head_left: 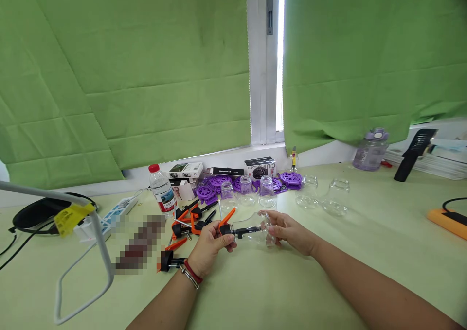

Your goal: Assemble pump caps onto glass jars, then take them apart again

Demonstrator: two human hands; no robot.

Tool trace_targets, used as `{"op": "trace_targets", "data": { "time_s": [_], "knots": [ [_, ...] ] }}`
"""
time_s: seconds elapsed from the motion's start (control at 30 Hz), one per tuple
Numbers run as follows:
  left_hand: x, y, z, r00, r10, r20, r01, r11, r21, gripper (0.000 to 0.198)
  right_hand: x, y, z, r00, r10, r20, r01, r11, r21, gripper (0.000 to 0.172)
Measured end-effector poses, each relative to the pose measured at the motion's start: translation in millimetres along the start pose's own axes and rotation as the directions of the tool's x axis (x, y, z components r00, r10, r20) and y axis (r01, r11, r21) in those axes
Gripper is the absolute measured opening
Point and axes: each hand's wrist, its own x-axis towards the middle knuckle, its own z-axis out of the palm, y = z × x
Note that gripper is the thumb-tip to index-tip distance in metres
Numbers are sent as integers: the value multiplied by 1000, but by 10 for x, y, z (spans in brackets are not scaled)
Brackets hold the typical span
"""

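My left hand (211,247) is closed on an orange and black clamp-like tool (228,225), whose black tip sits at the neck of a clear glass jar (257,230). That jar lies on its side, and my right hand (290,230) is wrapped around its far end. A red band and a metal bracelet circle my left wrist. Both hands hover just above the pale green table (277,291). Several more orange and black clamps (186,223) lie in a heap left of my left hand.
Several clear jars (321,196) and purple round holders (215,186) stand behind my hands. A water bottle (162,190), small boxes (260,167), a power strip (116,212), a white wire frame (93,252), a purple bottle (370,150) and an orange device (448,222) lie around. Green curtains hang behind.
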Motion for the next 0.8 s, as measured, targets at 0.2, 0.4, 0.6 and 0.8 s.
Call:
{"op": "trace_targets", "data": {
  "time_s": [0.2, 0.4, 0.6, 0.8],
  "knots": [
    [-2, 13, 21, 1000, -6, 23, 5, 1000, 22, 26, 20, 39, 21, 994, 103, -20, -103, 995, 11, 44],
    [-23, 31, 45, 999, -26, 35, 24, 998, 66, 27, 39, 112, -25, 956, 291, -35, -288, 956, 58, 57],
    [-23, 20, 41, 999, -30, 28, 28, 997, 77, 26, 59, 141, -30, 939, 341, -34, -340, 940, 27, 67],
    [20, -8, -20, 1000, -12, -7, 12, 1000, 9, 27, -2, 31, -28, 993, 58, -99, -60, 998, -22, 63]
  ]
}}
